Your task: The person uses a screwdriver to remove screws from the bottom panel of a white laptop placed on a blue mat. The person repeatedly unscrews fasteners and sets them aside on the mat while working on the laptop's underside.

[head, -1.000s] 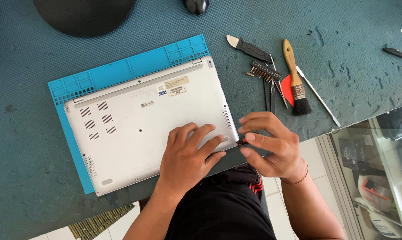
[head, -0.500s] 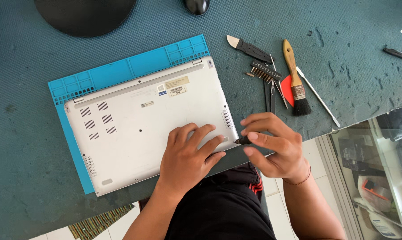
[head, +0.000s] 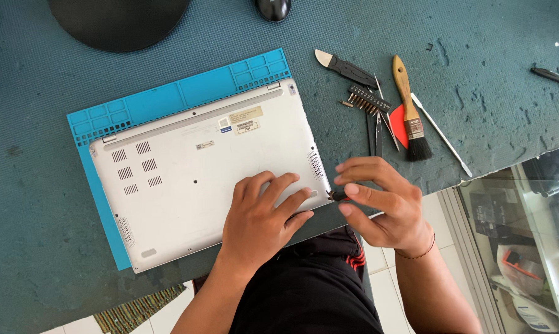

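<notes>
While the right hand (head: pixel 384 204) pinches a small dark screwdriver (head: pixel 337 195) between thumb and fingertips at the laptop's near right corner, the left hand (head: pixel 261 219) lies flat, fingers spread, on the silver upturned laptop (head: pixel 193 167). Beneath the laptop sits a blue mat (head: pixel 168 99), with a brush (head: pixel 409 111) and other tools well beyond the right hand.

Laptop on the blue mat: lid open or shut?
Shut. The laptop lies flat, underside up, vents and screw holes showing, left hand pressing on it.
</notes>
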